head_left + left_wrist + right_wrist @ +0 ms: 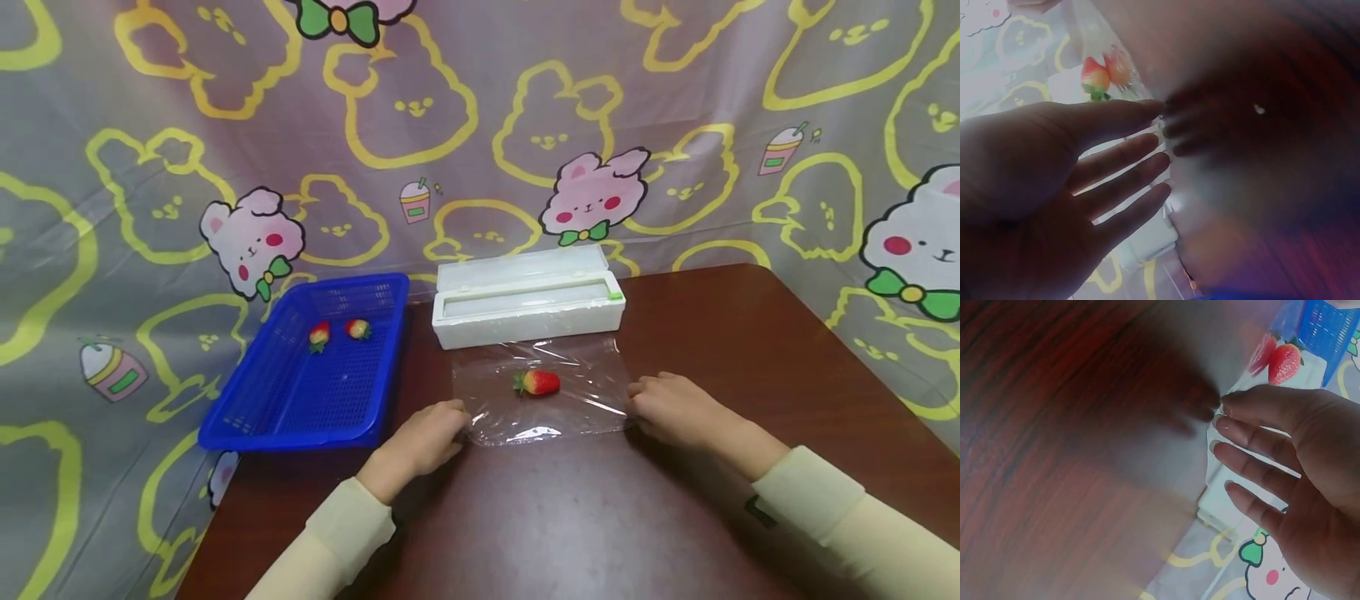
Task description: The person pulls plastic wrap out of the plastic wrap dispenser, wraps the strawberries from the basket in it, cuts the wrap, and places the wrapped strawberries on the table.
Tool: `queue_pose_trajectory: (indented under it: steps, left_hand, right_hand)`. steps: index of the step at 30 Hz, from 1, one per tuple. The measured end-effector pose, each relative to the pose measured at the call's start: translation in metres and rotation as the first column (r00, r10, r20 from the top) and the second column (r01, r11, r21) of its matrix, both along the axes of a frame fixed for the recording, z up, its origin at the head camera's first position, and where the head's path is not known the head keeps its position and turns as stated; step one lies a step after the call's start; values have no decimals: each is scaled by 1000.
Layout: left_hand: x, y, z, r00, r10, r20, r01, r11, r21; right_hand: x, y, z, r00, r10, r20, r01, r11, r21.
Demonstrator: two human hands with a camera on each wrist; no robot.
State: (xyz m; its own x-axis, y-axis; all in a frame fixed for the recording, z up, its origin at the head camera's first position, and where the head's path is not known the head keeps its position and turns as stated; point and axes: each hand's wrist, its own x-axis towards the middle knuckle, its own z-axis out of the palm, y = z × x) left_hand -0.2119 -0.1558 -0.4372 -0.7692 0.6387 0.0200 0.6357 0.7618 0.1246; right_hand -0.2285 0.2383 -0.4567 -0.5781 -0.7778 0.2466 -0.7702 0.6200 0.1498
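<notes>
A sheet of clear plastic wrap (495, 421) lies over the dark table in front of a white dispenser box (529, 323). One red strawberry (542, 382) rests on its middle, green leaves to the left. At the sheet's near left corner, my left hand (426, 437) pinches the film between thumb and forefinger. My right hand (671, 408) pinches the opposite edge. In the left wrist view, the other fingers of the left hand (1066, 169) extend beside the film edge. The right wrist view has the right hand (1297, 447) in a similar pose, thumb meeting forefinger.
On the left stands a blue plastic basket (330, 417) holding two strawberries (318, 334). The box's lid (525, 265) is raised, close to the patterned curtain (480, 108) behind. The brown table (720, 333) extends to the right and toward me.
</notes>
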Motion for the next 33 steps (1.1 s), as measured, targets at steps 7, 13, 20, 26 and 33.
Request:
queue_pose_trajectory:
  steps: [7, 13, 20, 26, 33]
  left_hand:
    - [-3, 5, -5, 999, -3, -51, 2, 1000, -20]
    - [-4, 11, -10, 988, -22, -151, 10, 997, -77]
    - [-2, 14, -13, 970, -19, -243, -6, 995, -100]
    - [-1, 12, -13, 973, 6, -230, -18, 999, -50]
    - [-2, 8, -13, 986, 51, -159, -49, 999, 16]
  right_hand:
    - [-1, 0, -4, 999, -30, -30, 30, 999, 10]
    - [-1, 0, -6, 998, -59, -3, 59, 998, 0]
    - [-1, -1, -6, 997, -71, 31, 71, 997, -13]
    - [0, 0, -4, 994, -83, 72, 86, 995, -52]
    - [-1, 2, -3, 977, -100, 189, 122, 987, -106]
